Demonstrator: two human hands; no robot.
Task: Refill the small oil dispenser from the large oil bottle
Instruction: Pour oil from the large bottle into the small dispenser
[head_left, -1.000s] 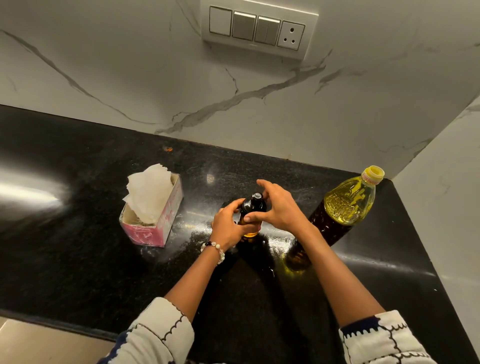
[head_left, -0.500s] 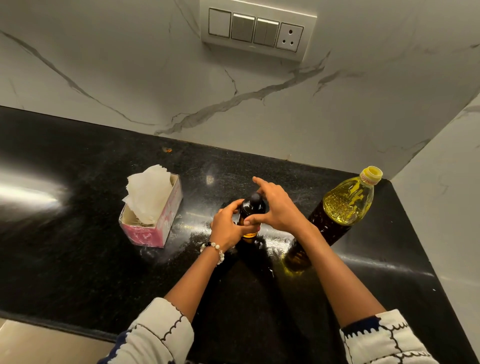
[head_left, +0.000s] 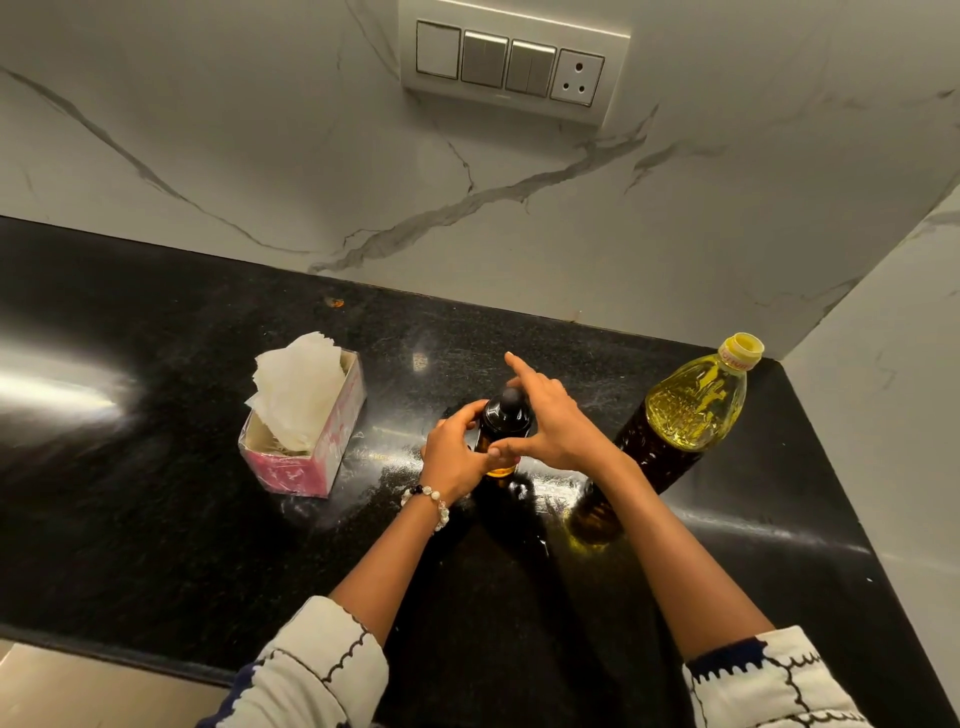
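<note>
A small dark oil dispenser with a black rounded cap stands upright on the black counter. My left hand grips its body from the left. My right hand wraps around the cap from the right, thumb in front and index finger stretched out past the top. The large oil bottle, clear plastic with yellow oil and a yellow cap, stands closed to the right of my right forearm, apart from both hands.
A pink tissue box with white tissue sticking out sits left of the dispenser. Marble walls meet in a corner behind the large bottle. A switch panel is on the back wall. The counter's front edge runs below my sleeves.
My right index finger has lifted and stretched forward over the cap while the hand turned a little around it. The dispenser, left hand and large bottle stay in place.
</note>
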